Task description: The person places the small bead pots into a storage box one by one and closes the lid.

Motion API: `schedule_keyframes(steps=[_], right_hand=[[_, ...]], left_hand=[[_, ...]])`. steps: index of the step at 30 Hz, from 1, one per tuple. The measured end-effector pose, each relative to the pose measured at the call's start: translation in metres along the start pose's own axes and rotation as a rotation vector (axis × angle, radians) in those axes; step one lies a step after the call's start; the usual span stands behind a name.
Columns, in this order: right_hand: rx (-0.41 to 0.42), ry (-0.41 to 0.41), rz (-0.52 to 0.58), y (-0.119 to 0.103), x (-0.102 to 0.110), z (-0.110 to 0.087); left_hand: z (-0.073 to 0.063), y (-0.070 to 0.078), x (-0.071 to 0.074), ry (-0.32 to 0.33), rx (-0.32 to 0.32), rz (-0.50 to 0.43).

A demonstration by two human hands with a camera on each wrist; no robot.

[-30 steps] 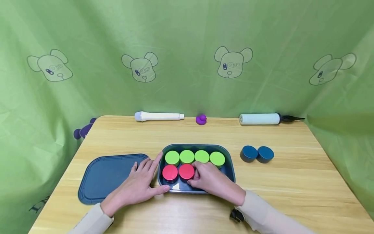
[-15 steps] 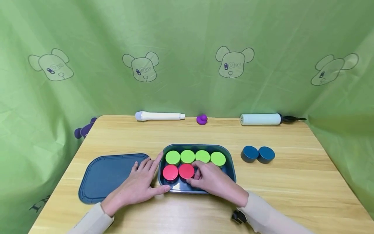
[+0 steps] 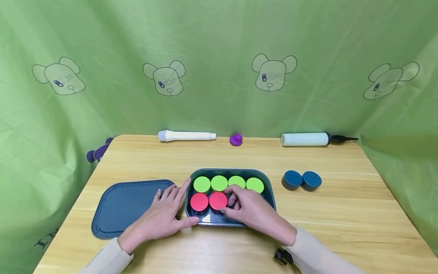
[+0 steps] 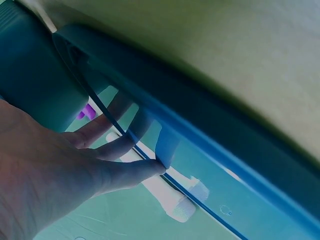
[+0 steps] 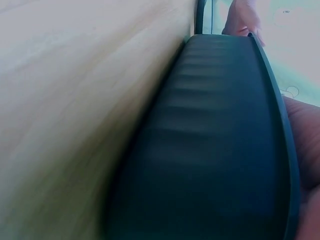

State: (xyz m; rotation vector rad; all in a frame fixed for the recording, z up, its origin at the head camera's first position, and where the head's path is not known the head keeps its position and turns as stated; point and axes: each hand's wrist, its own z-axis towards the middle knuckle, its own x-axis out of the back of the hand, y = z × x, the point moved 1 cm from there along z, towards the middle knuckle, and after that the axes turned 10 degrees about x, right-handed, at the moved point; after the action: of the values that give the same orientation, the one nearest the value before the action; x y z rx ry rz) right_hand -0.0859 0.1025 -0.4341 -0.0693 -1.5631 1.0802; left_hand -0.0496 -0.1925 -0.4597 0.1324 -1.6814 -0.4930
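Observation:
In the head view, a dark blue open box [image 3: 272, 198] holds several round discs standing flat. A back row of lime-green-topped discs [image 3: 202, 185] sits behind two red-topped ones, the left [image 3: 199, 202] and the right [image 3: 218, 201]. My right hand [image 3: 254, 209] is over the box's right half, thumb and index finger loosely spread at the right red disc's near-right edge. My left hand [image 3: 161, 217] lies with fingers extended over the flat blue lid [image 3: 123, 209], index finger and thumb against the box's left end. In the left wrist view, the left fingers [image 4: 140, 172] touch the lid.
Two dark blue discs, one [image 3: 292, 180] beside the other [image 3: 311, 181], stand right of the box. Along the table's back edge lie a white toy microphone [image 3: 186, 136], a purple rubber duck [image 3: 236, 139] and a pale hand pump [image 3: 304, 139]. A green curtain [image 3: 219, 102] hangs behind.
My right hand has drawn slightly back to the right and its fingers have loosened from the right red disc, which stays in place. My left hand has not moved.

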Motion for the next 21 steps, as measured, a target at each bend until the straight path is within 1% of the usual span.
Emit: schedule_keyframes(steps=[7,13,18,21], right_hand=[[0.041,0.058,0.003,0.003,0.004,-0.007],[0.056,0.125,0.063,0.003,0.008,-0.013],[0.069,0.188,0.072,0.004,0.013,-0.017],[0.106,0.229,0.074,0.007,0.016,-0.02]], left_hand=[[0.0,-0.001,-0.001,-0.002,0.003,-0.001],[0.0,-0.001,-0.001,0.001,-0.001,-0.001],[0.0,-0.001,-0.001,-0.005,0.007,-0.003],[0.0,-0.001,-0.001,-0.01,0.011,-0.001]])
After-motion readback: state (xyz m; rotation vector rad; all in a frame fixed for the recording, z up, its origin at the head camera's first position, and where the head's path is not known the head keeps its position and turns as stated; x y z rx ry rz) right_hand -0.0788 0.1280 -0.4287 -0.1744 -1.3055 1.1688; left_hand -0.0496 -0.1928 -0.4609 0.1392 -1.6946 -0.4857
